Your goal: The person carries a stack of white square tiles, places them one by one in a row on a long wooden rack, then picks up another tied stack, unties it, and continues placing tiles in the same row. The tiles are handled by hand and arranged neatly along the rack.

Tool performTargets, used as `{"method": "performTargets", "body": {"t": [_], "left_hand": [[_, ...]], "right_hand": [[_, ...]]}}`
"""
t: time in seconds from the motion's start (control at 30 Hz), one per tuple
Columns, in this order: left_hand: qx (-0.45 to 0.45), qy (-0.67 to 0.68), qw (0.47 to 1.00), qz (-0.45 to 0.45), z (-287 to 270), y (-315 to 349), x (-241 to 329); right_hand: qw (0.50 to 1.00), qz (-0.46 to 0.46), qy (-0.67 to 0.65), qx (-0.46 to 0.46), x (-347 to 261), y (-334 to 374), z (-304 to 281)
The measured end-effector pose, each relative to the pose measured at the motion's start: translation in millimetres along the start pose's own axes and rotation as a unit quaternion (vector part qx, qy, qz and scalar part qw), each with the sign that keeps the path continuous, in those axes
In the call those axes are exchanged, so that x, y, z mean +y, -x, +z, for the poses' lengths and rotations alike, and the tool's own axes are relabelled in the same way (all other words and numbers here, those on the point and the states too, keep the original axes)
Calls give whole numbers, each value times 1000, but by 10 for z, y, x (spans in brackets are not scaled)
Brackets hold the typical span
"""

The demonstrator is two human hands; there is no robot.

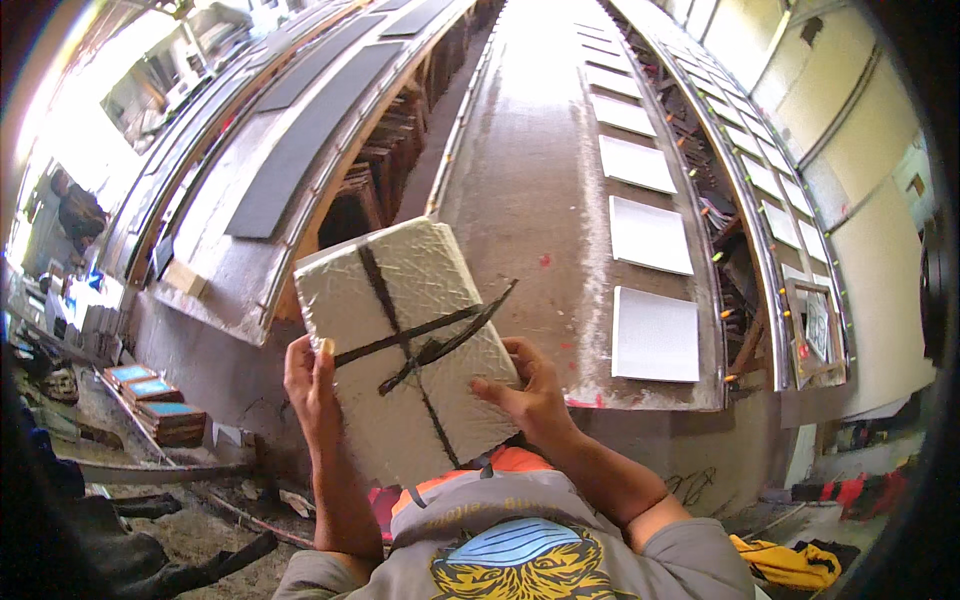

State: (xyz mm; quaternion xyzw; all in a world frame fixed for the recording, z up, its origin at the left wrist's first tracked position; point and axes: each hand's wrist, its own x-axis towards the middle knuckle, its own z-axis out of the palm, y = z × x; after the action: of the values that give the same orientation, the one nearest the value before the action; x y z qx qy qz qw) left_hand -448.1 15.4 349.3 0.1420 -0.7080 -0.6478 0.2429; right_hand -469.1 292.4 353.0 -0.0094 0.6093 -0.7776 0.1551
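Note:
Between my two hands I hold a whitish rectangular packet, tilted, close in front of my body. Its wrapping looks crinkled like clear plastic. Dark straps cross over it and are tied in a knot near the middle, with loose ends sticking out. My left hand grips the packet's left edge, thumb on top. At the right edge is my right hand, thumb lying on the upper face and fingers curled round the side. Just beyond, on the long table, lies the nearest white sheet.
A long brown table runs away from me, with a row of white sheets along its right side. Another long table with dark panels stands left. Blue-topped wooden frames are stacked low left. A wooden frame leans at right.

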Motion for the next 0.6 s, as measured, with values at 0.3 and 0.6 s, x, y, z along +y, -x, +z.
{"method": "performTargets", "body": {"t": [0.3,0.6], "left_hand": [[-156,-39,984,-79,1504,80,-620],[-229,-49,962,-140,1654,54,-1309]], "right_hand": [[985,-38,-19,169,368,191,-1268],[949,-18,214,229,835,142,-1364]]}}
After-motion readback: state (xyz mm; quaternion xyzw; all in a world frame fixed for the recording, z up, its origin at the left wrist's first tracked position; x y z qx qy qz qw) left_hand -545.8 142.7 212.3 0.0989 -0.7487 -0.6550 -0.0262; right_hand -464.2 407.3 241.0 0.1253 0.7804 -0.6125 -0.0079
